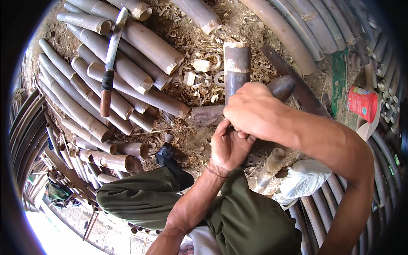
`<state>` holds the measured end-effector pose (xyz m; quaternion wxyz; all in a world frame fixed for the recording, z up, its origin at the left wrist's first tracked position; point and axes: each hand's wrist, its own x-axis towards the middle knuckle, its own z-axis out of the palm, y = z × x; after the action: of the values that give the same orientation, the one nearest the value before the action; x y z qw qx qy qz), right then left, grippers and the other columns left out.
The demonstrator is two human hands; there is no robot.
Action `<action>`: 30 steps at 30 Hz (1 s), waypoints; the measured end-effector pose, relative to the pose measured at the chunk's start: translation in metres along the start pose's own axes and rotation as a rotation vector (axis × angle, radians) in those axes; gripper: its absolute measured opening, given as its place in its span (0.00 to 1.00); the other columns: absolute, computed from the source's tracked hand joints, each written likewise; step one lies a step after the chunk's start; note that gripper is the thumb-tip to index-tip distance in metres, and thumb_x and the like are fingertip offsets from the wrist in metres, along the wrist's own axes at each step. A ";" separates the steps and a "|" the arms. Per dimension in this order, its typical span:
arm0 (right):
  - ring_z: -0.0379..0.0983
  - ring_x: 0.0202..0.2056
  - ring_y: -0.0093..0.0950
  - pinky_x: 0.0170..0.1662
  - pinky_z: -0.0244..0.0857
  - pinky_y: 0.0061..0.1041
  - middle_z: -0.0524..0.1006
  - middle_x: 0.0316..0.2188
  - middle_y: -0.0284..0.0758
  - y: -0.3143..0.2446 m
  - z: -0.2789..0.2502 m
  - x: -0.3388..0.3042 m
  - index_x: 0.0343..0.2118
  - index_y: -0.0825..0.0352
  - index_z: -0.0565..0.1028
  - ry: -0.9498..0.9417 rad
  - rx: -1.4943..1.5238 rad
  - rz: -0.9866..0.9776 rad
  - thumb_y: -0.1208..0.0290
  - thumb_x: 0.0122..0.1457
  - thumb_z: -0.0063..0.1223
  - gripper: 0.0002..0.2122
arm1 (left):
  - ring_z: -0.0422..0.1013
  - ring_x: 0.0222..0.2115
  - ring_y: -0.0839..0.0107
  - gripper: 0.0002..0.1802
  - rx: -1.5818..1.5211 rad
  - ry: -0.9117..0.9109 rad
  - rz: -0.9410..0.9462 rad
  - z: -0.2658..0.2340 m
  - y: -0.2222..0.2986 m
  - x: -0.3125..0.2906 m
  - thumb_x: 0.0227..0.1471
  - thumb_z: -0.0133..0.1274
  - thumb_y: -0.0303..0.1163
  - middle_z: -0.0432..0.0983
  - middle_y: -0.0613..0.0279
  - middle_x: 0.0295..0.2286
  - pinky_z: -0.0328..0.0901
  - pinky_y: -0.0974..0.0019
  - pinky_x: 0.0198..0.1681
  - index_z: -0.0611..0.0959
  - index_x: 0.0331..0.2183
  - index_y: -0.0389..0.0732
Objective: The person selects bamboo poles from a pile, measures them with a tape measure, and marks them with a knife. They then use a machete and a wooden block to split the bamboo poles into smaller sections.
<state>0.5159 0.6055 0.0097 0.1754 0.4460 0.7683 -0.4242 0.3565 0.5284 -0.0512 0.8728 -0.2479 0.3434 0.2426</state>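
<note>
My right hand is closed, knuckles up, over my left hand; whatever its fingers hold is hidden. Below it my left hand lies palm up and open, its fingers partly covered by the right. Just beyond them a short bamboo tube with a pale cut rim points away from me. A dark rounded wooden piece shows past my right wrist, and a short log lies left of my hands. On the bamboo pile rests a long knife with a wooden handle.
Cut bamboo tubes are piled at left; more bamboo poles lie at upper right. Shavings cover the ground. A saw, a red container and a white plastic bag are to the right.
</note>
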 end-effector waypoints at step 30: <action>0.77 0.34 0.51 0.35 0.71 0.46 0.78 0.33 0.50 -0.102 0.175 -0.035 0.48 0.67 0.69 0.673 0.916 0.645 0.73 0.51 0.61 0.21 | 0.75 0.19 0.53 0.22 1.744 0.207 -0.057 -0.016 0.018 -0.010 0.60 0.45 0.37 0.73 0.39 0.16 0.66 0.52 0.22 0.78 0.24 0.28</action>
<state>0.4305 0.4205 -0.0177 -0.1643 0.7922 0.3503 -0.4719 0.3316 0.5297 -0.0588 0.7214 0.4779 0.4777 -0.1517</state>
